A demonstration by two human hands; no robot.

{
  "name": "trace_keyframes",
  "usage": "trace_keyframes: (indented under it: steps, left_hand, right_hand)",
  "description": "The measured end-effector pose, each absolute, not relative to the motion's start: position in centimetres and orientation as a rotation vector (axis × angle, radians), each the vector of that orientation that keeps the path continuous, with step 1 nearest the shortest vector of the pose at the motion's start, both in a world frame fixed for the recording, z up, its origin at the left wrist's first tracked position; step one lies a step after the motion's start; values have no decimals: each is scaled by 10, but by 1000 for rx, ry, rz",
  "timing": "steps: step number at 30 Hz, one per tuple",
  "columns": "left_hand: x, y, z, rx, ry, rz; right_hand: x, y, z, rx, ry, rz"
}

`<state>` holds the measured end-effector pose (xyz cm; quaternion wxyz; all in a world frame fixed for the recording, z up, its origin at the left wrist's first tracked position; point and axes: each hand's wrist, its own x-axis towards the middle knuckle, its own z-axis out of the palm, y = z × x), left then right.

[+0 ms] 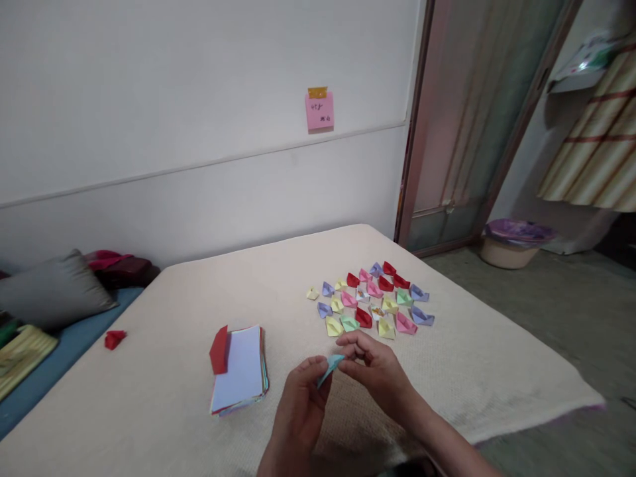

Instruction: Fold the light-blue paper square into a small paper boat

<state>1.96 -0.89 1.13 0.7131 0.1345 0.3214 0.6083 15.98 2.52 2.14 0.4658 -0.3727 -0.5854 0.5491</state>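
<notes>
1. Just above the near part of the table (163, 424), both hands met on a small blue folded paper (330, 366).
2. The left hand (298, 401) pinched the paper's lower left end between thumb and fingertips, so the paper rose up and to the right from it.
3. The right hand (377, 368) closed its fingertips on the paper's upper right end (the paper sat between the two hands, touching both).
4. Left of the hands, a stack of paper sheets (241, 374) lay flat, with a red folded sheet (219, 350) on its left edge.
5. Farther off and to the right, a cluster of coloured paper boats (372, 301) was spread on the table.
6. A red paper piece (114, 339) lay on the blue mat (74, 344) at far left.
</notes>
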Motion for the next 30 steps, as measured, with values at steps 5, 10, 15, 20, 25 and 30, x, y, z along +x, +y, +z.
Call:
trace_keyframes:
  steps: [5,10,15,20,25,30]
  left_hand:
    - [19,-9,10,265,721,1354]
    - [19,-7,8,252,724,1356]
    - [18,-7,8,223,796,1347]
    - [18,-7,7,235,785,1352]
    - [21,-8,6,252,774,1381]
    - [23,-8,4,311,781,1407]
  right_hand:
    - [160,26,19,-918,-1500,1286]
    - [161,26,21,-921,-1546,1226]
    - [161,25,22,-938,-1590,1160]
    - [161,26,20,-968,-1652,1055]
    - [161,26,20,-1007,-1676,965]
    - [159,25,22,-1006,-1622,1007]
